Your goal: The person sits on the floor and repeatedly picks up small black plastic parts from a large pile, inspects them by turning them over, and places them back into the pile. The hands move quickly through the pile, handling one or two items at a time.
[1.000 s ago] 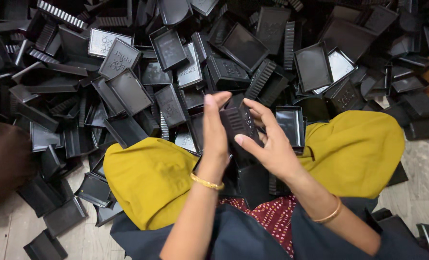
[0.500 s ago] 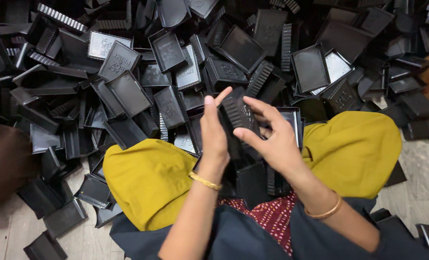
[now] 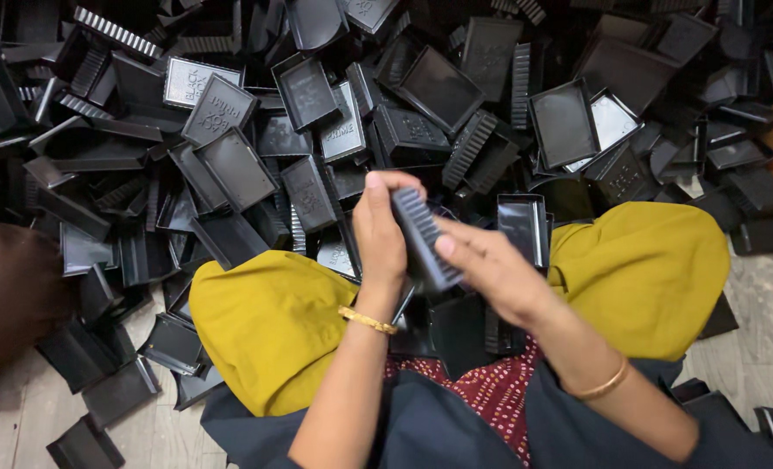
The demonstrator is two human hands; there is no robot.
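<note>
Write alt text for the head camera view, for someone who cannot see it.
Two bare hands, left hand and right hand, hold a ribbed black plastic tray above yellow-clad knees. A big heap of black trays covers the floor ahead.

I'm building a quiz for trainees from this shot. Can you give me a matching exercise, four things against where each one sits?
Things:
1. ribbed black plastic tray
2. thin gold bangle
3. mustard-yellow cloth-covered knee
4. heap of black plastic trays

Places:
A. on the floor ahead
B. between left hand and right hand
C. on the left wrist
D. under the left forearm

Pairs: 1-B, 2-C, 3-D, 4-A
</note>
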